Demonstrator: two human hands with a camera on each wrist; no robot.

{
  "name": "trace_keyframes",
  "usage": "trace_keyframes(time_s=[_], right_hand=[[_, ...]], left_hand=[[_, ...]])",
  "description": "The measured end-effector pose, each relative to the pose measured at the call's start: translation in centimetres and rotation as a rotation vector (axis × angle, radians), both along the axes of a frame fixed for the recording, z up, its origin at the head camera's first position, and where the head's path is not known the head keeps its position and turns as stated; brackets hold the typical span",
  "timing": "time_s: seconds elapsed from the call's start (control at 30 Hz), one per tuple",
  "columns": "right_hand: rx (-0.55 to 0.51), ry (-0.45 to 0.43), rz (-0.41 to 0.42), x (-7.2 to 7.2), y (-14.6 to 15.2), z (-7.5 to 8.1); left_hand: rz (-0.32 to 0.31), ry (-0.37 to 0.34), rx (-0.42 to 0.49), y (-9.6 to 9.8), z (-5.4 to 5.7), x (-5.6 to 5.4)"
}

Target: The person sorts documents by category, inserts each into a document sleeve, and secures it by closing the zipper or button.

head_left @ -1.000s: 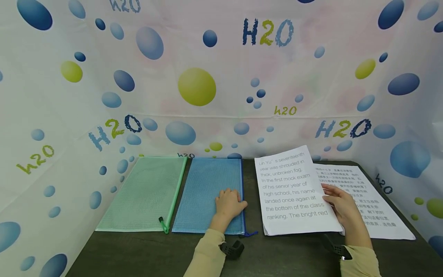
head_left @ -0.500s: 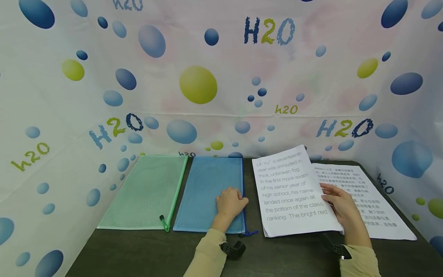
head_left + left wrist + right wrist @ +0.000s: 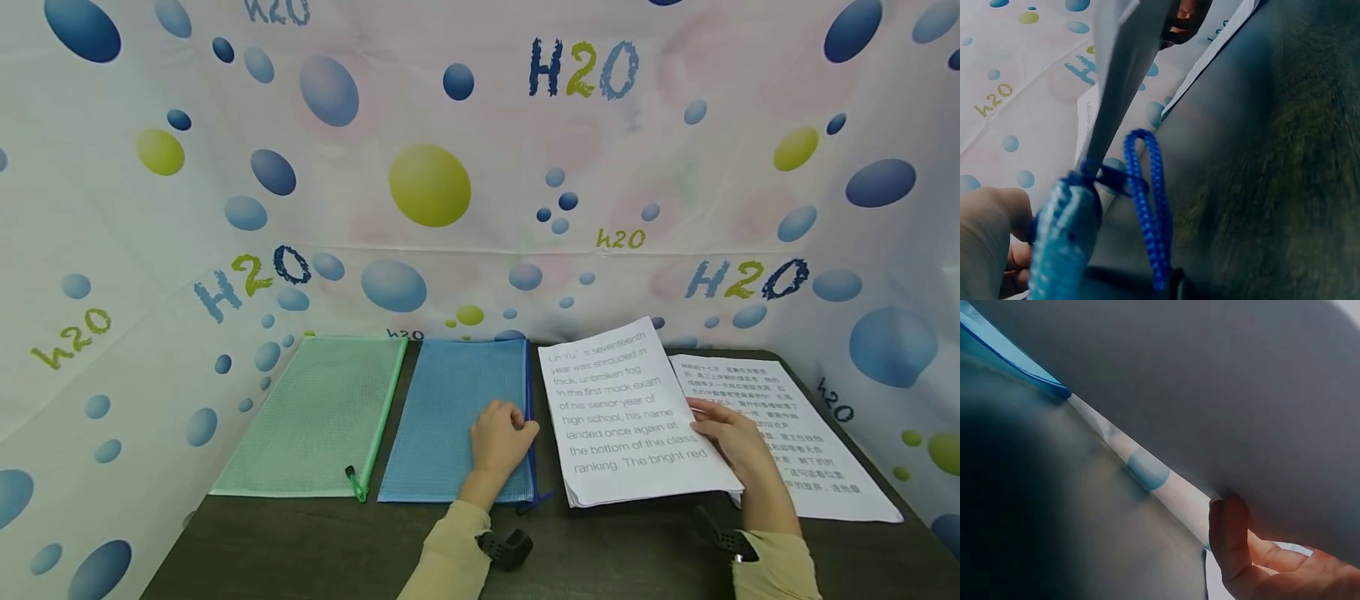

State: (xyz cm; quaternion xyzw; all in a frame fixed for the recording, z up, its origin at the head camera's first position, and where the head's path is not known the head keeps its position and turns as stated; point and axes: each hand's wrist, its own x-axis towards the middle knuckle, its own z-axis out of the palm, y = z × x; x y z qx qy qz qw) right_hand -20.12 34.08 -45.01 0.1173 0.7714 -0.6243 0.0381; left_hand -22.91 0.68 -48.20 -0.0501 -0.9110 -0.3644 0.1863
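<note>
A blue mesh zipper pouch (image 3: 442, 417) lies on the dark table. My left hand (image 3: 498, 446) is over its right part and pinches the zipper edge, which is slightly raised. In the left wrist view, a blue cord pull (image 3: 1147, 187) hangs from the pouch's corner. My right hand (image 3: 738, 454) holds a few printed English sheets (image 3: 626, 417) by their right edge, tilted up off the table. The right wrist view shows the sheets' shaded underside (image 3: 1197, 406) above the fingers (image 3: 1230, 531).
A green mesh zipper pouch (image 3: 318, 417) lies left of the blue one. Sheets with Chinese print (image 3: 817, 442) lie at the right, partly behind the right hand. A patterned curtain (image 3: 502, 183) closes off the table's back and sides.
The held sheets and my right hand have moved slightly left, nearer the blue pouch. My left fingers have drawn up, and the pouch's right edge has lifted a little.
</note>
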Motion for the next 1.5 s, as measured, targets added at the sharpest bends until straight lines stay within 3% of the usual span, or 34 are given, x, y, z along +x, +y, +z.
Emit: trace_keyframes(time_s=[0.2,0.67,1.03,1.3,1.5], right_hand=[[0.037,-0.013,0.008,-0.1,-0.5,0.0],[0.030,-0.024,0.039,-0.4,-0.9,0.0],[0.051,-0.023,0.034,-0.5,-1.3,0.1],[-0.058,0.014,0.013,-0.9,-2.3,0.0],[-0.073,0.012,-0.028,-1.1,-3.2,-0.2]], left_hand=[[-0.006,0.039,0.089,-0.1,0.1,0.1],[-0.016,0.069,0.187,-0.2,0.3,0.0],[-0.036,0.050,0.192,-0.3,0.4,0.1],[-0.068,0.046,0.184,-0.1,0.6,0.2],[-0.085,0.038,0.187,-0.2,0.7,0.2]])
